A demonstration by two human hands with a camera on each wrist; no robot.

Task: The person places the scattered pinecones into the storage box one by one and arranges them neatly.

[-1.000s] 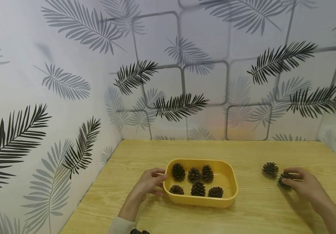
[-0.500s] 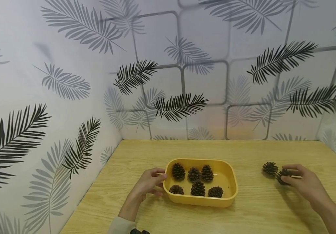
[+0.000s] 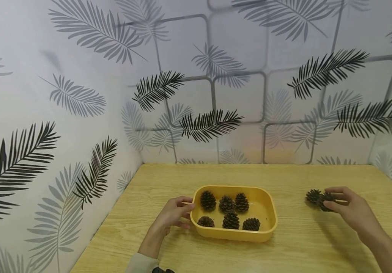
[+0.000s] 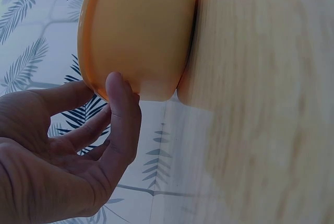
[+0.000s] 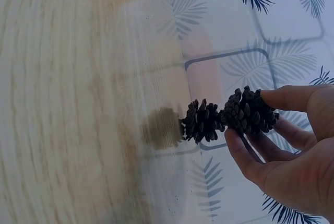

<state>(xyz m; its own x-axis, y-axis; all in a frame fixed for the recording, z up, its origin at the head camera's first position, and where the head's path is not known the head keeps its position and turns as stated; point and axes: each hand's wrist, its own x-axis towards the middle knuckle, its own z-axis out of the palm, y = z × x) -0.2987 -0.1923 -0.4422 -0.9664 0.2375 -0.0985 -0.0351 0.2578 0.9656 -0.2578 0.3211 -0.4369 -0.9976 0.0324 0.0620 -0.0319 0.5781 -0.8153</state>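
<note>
My left hand [image 3: 172, 216] holds the left end of a yellow plastic tub [image 3: 233, 234], with thumb and fingers at its rim and outer wall. Several brown pine cones lie in the tub, among them one pine cone [image 3: 231, 220] near the front wall. To the right, my right hand [image 3: 356, 212] pinches a pine cone [image 5: 251, 112] between thumb and fingers, raised off the table. Right beside it, another pine cone [image 5: 201, 122] sits on the table. The two overlap in both views, and whether they touch I cannot tell.
A light wood-grain table [image 3: 295, 250] bears everything. Behind it and to the left rise pale walls [image 3: 240, 98] with a feather pattern. The right end of the tub has bare floor [image 3: 262, 212].
My right hand has moved a little left and away from me with its pine cone, closer to the pine cone on the table. The left hand and the tub have stayed put.
</note>
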